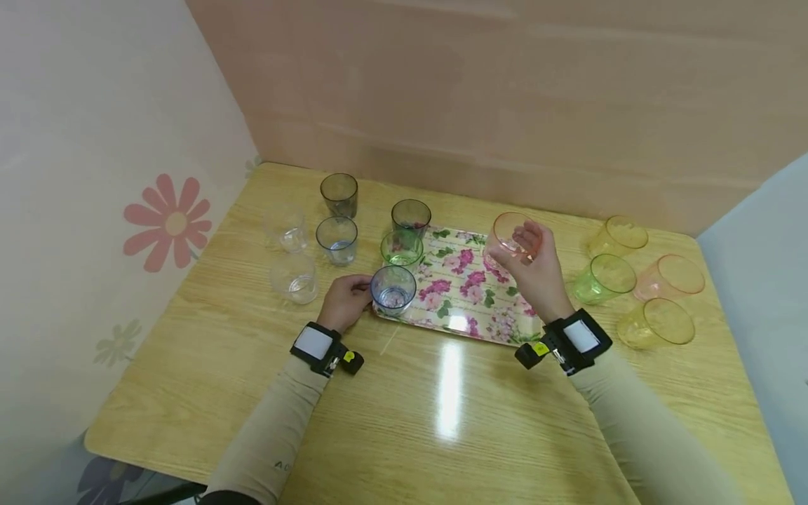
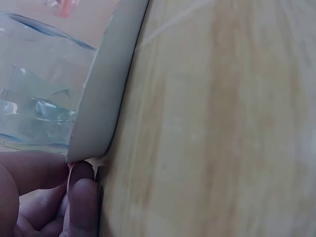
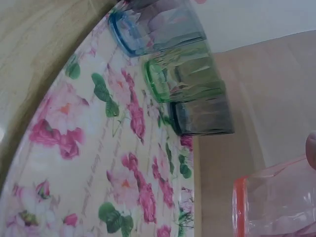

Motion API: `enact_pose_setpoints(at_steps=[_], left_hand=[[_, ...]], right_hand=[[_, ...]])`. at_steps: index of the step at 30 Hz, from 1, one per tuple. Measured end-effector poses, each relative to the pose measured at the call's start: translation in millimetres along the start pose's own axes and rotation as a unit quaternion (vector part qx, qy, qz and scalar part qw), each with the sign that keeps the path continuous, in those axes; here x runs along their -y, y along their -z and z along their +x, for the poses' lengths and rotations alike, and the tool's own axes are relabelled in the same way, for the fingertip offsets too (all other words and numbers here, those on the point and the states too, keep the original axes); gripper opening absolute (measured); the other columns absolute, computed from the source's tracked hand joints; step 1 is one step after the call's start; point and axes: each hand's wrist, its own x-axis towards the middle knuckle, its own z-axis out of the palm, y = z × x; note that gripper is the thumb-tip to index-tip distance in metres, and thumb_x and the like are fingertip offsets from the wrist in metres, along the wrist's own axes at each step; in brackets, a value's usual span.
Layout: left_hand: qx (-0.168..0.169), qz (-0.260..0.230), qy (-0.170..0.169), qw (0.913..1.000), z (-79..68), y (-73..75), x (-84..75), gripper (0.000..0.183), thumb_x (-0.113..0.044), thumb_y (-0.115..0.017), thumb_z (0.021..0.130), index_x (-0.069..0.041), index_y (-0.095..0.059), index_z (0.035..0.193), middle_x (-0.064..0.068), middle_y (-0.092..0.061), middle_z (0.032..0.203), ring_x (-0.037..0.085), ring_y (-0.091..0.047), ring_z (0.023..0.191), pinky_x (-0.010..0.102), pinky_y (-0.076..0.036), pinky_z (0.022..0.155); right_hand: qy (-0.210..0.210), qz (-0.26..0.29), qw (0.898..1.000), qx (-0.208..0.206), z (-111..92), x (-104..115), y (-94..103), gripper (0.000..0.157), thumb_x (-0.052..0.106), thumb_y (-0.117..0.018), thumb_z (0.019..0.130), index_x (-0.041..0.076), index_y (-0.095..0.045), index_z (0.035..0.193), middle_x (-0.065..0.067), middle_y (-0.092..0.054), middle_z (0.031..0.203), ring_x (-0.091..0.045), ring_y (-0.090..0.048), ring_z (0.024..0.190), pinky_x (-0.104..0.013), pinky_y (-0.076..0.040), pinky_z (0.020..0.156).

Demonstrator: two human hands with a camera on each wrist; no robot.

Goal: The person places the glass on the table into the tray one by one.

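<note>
Pinching the floral tray at its left end, the left hand apparently steadies it. The right hand grasps the pink glass around its wall, likely for control, over the tray's far-right area; tray contact cannot be confirmed. The blue glass, green glass and dark glass line the left end, probably to save space.

Head view bright, with a glare streak on the wooden table at six o'clock from the floral tray; wrist views dimmer, softly blurred.

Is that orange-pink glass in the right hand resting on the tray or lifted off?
Lifted off: the right wrist view shows wall between orange-pink glass and tray.
</note>
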Motion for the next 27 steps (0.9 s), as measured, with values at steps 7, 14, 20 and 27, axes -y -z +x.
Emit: enact_pose_setpoints(at_steps=[7,14,20,27], left_hand=[[0.006,-0.005,0.001,1.0,1.4,0.6,0.7,0.026,-0.013,-0.063,0.09,-0.004,-0.069,0.114,0.011,-0.068,0.1,0.02,-0.065,0.088,0.032,-0.054,0.075],[0.007,-0.005,-0.006,0.9999,3.2,-0.2,3.3,0.027,-0.011,-0.063,0.089,-0.002,-0.069,0.114,0.013,-0.068,0.1,0.02,-0.065,0.089,0.033,-0.053,0.076],[0.014,-0.02,-0.008,0.9997,3.4,-1.1,4.0,0.026,-0.01,-0.064,0.088,-0.002,-0.07,0.113,0.014,-0.068,0.1,0.021,-0.065,0.088,0.033,-0.054,0.077],[0.008,-0.029,-0.009,0.9995,4.7,-0.4,5.9,0.025,-0.009,-0.065,0.088,-0.002,-0.071,0.111,0.014,-0.069,0.098,0.021,-0.066,0.086,0.032,-0.055,0.074]], right_hand=[[-0.019,-0.008,1.0,-0.002,20.0,-7.2,-27.1,0.096,0.046,-0.07,0.079,0.004,-0.018,0.148,-0.015,-0.033,0.147,-0.025,-0.032,0.136,-0.04,-0.028,0.111],[-0.048,0.012,0.999,0.019,35.0,-10.1,-47.8,0.094,0.039,-0.07,0.082,0.004,-0.016,0.15,-0.017,-0.03,0.15,-0.027,-0.03,0.137,-0.038,-0.028,0.111],[-0.061,0.014,0.998,0.026,43.7,-20.9,-64.2,0.094,0.037,-0.072,0.082,0.004,-0.015,0.15,-0.017,-0.03,0.149,-0.027,-0.03,0.136,-0.039,-0.032,0.109],[-0.071,0.014,0.997,0.027,49.3,-24.6,-81.9,0.089,0.027,-0.072,0.083,0.003,-0.017,0.148,-0.017,-0.031,0.149,-0.028,-0.031,0.136,-0.037,-0.034,0.108]])
